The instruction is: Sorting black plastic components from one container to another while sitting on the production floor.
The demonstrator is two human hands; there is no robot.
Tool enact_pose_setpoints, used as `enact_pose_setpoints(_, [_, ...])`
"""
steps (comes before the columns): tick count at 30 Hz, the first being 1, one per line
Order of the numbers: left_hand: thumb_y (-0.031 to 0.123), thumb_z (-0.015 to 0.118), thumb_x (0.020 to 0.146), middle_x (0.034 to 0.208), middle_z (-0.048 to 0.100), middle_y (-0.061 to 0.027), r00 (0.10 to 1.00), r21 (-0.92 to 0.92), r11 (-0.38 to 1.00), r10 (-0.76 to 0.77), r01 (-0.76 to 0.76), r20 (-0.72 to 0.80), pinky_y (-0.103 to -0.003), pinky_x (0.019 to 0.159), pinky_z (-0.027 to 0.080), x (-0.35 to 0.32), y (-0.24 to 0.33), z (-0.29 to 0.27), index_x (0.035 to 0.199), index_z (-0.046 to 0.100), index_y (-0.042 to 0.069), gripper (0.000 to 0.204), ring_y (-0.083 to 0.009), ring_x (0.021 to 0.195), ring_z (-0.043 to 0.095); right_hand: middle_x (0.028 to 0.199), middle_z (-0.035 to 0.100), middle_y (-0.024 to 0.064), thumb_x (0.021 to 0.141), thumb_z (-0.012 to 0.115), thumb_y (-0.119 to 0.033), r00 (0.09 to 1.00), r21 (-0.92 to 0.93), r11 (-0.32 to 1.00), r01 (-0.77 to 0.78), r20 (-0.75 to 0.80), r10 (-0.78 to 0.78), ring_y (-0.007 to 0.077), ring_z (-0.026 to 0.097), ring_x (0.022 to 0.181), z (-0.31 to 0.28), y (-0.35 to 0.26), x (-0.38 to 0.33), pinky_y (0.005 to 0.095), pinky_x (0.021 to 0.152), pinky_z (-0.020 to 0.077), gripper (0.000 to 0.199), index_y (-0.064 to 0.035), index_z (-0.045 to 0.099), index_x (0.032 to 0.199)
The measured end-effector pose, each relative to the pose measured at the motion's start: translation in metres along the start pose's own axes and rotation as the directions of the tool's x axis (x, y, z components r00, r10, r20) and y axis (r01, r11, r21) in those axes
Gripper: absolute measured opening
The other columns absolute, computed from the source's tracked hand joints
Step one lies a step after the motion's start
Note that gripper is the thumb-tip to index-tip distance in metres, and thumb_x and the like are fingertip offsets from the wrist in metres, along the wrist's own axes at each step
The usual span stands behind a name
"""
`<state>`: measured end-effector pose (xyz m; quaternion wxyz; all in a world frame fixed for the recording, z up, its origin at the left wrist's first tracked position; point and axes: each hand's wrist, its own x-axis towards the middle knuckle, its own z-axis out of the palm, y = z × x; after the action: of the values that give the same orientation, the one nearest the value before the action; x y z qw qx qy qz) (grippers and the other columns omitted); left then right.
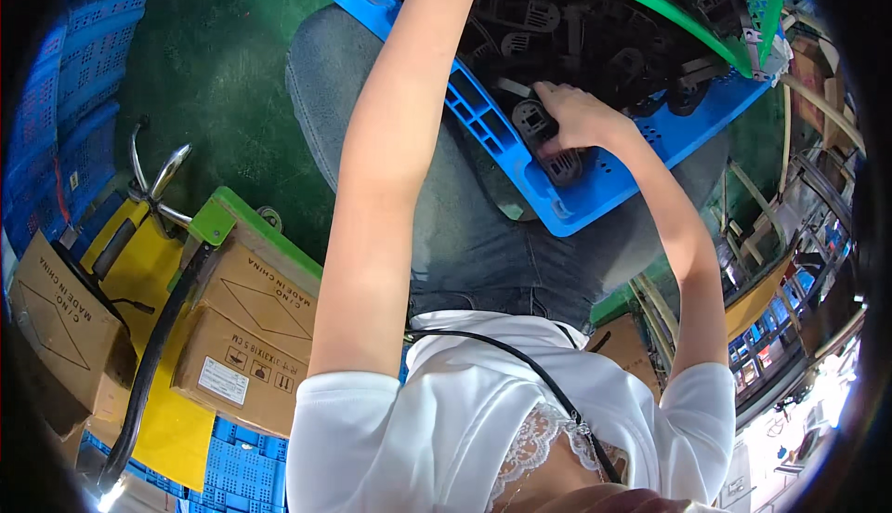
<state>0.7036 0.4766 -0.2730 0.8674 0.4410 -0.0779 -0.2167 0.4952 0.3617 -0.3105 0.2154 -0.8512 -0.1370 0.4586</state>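
A blue plastic crate (569,216) rests across my lap, holding a jumble of black plastic parts (604,44) with slotted, rounded ends. In its near corner, my right hand (590,123) has its fingers and thumb curled around a black slotted part (531,121). Whether this is one long part or joined to the slotted end just below my thumb, I cannot tell. My left arm reaches up past the crate's left side, and its hand lies beyond the top edge, out of view. A green plastic rim (650,6) crosses the crate's far side.
On my left stand cardboard boxes (246,327), a green-cornered frame (216,218) and a yellow panel (149,327) with metal levers (167,174). Blue perforated crates (79,76) are stacked farther left. Metal racks (790,262) line the right side. The floor (232,67) is green.
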Motion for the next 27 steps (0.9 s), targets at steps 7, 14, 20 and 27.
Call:
enact_pose_setpoints(7, [0.02,0.065,0.079,0.061,0.042,0.005,0.999,0.004,0.999,-0.032,0.032,-0.018,-0.023,0.049,0.028,-0.001,0.002,0.004,0.071,0.053,0.01,0.017,-0.0064,0.053,0.039,0.11,0.054,0.0277,0.052,0.078,-0.036,0.996,0.035,0.997,-0.063,0.065,0.061,0.0356,0.054,0.104,-0.008,0.015,0.016,0.038,0.091,0.0426,0.097,0.0071,0.037,0.129])
enact_pose_setpoints(14, [0.02,0.065,0.079,0.06,0.041,0.0049,1.0,0.001,1.0,0.0,0.0,-0.007,-0.023,0.049,0.027,0.0,-0.001,0.0,0.069,0.051,0.011,0.019,-0.0062,0.053,0.038,0.112,0.053,0.0283,0.051,0.079,-0.039,0.985,0.018,1.0,0.008,0.169,-0.011,0.0376,0.053,0.106,-0.014,0.005,0.025,0.0377,0.092,0.0416,0.106,0.011,0.029,0.131])
enact_pose_setpoints(20, [0.02,0.065,0.079,0.058,0.038,0.0054,1.0,0.03,0.999,-0.018,0.018,-0.014,-0.023,0.046,0.025,0.002,-0.001,0.0,0.066,0.049,0.012,0.022,-0.0059,0.049,0.036,0.1,0.058,0.0267,0.049,0.079,-0.037,0.993,0.017,1.0,0.02,0.114,-0.021,0.0386,0.055,0.1,-0.007,0.009,0.022,0.0388,0.09,0.0431,0.103,0.0084,0.033,0.13])
enact_pose_setpoints(27, [0.019,0.064,0.08,0.057,0.038,0.0055,1.0,0.034,0.999,-0.005,0.006,-0.025,-0.022,0.044,0.025,0.0,0.001,0.003,0.066,0.048,0.012,0.023,-0.0059,0.048,0.035,0.091,0.059,0.0265,0.051,0.074,-0.03,0.992,0.002,0.998,0.066,-0.112,-0.066,0.0399,0.057,0.089,-0.001,0.016,0.016,0.0405,0.082,0.0452,0.086,0.0062,0.043,0.123])
